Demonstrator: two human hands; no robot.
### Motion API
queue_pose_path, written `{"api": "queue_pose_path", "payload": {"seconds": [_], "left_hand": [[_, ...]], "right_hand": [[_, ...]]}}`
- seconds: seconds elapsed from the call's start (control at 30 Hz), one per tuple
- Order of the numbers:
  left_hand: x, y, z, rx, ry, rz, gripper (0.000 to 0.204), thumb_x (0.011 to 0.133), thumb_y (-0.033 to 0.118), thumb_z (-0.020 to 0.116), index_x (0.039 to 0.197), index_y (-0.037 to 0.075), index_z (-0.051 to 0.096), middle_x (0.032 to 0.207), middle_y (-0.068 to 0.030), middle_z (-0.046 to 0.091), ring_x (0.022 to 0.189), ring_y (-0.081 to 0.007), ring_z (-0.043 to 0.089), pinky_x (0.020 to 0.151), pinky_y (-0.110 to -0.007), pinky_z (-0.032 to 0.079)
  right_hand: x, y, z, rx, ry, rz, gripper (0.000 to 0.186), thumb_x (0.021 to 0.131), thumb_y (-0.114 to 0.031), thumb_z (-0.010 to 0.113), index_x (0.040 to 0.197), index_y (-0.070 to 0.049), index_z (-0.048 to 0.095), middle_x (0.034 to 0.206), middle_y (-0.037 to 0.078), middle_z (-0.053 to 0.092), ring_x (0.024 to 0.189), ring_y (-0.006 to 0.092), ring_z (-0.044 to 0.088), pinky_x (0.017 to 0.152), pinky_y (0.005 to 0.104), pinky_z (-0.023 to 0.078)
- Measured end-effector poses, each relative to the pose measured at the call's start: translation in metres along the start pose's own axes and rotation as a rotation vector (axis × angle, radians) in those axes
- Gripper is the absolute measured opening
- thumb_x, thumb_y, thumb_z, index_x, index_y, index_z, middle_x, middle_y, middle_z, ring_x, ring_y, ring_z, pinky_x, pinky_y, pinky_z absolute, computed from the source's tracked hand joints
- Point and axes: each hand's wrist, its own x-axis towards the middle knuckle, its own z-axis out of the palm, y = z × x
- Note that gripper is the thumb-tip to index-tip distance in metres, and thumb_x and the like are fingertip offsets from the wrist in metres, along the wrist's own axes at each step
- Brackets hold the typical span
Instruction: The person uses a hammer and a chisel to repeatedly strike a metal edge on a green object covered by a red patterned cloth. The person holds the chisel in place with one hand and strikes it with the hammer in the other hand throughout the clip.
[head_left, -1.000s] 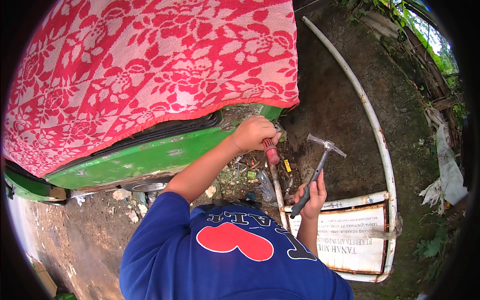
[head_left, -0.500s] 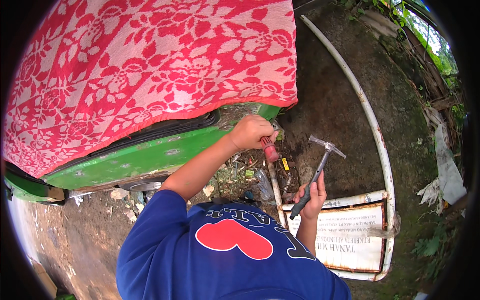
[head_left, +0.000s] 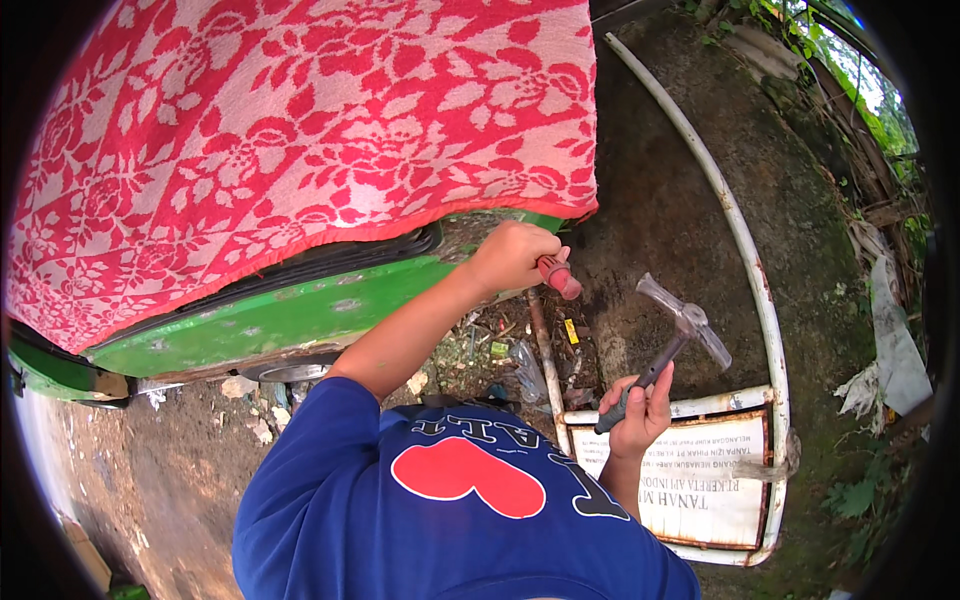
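My left hand (head_left: 515,258) is closed round a red-handled tool (head_left: 560,278) at the corner of a green car body (head_left: 340,300); the handle's end sticks out toward the lower right, and the working end is hidden. My right hand (head_left: 635,420), lower right, grips a metal hammer (head_left: 685,320) by its dark handle, its head raised a little to the right of the red handle and apart from it. Near my left hand, the green paint is scuffed and patchy. A red and pink floral cloth (head_left: 300,140) lies over the car above it.
A curved, rusty white pipe frame (head_left: 746,240) with a white sign panel (head_left: 700,500) lies at the right. Plants (head_left: 860,500) and a pale torn sheet (head_left: 895,330) are along the right edge. Litter (head_left: 525,365) lies on dirty ground below the car.
My left hand has shifted slightly up and right, tilting the red handle. My right hand has moved right and down with the hammer, whose head has swung right and turned.
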Motion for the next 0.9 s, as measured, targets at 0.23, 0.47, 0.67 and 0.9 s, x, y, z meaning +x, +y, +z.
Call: {"api": "queue_pose_path", "payload": {"seconds": [0.23,0.47,0.67,0.9], "left_hand": [[0.012,0.001,0.003,-0.016,0.017,-0.040,0.025,0.083,0.017,0.068,0.067,0.005,0.053,0.065,-0.0120,0.057,0.066,-0.0333,0.060,0.057,-0.043,0.045],[0.006,0.001,0.008,0.023,0.031,-0.040,0.025,0.084,0.018,0.067,0.067,0.007,0.054,0.065,-0.0105,0.058,0.067,-0.0327,0.061,0.057,-0.043,0.046],[0.005,0.003,0.007,0.012,0.101,0.039,0.034,0.085,0.019,0.069,0.062,0.006,0.049,0.059,-0.0114,0.049,0.055,-0.0316,0.053,0.051,-0.040,0.041],[0.003,0.002,0.006,0.043,0.044,-0.016,0.023,0.082,0.022,0.068,0.068,0.009,0.055,0.065,-0.0082,0.057,0.066,-0.0312,0.061,0.057,-0.043,0.046]], "right_hand": [[0.009,-0.009,-0.012,-0.339,-0.196,0.000,0.057,0.096,-0.001,0.052,0.150,-0.009,0.036,0.066,0.004,0.056,0.055,0.0113,0.050,0.052,0.0245,0.045],[0.013,-0.017,-0.009,0.016,0.098,0.009,0.053,0.100,-0.006,0.049,0.150,-0.009,0.035,0.071,0.007,0.056,0.057,0.0117,0.051,0.051,0.0269,0.049],[0.007,-0.003,-0.016,-0.026,0.038,0.158,0.054,0.101,-0.008,0.046,0.152,-0.006,0.028,0.072,0.007,0.052,0.055,0.0121,0.049,0.049,0.0272,0.048],[0.006,-0.002,-0.008,0.058,0.082,0.230,0.054,0.101,-0.010,0.050,0.151,-0.006,0.030,0.070,0.005,0.054,0.059,0.0104,0.050,0.051,0.0252,0.048]]}}
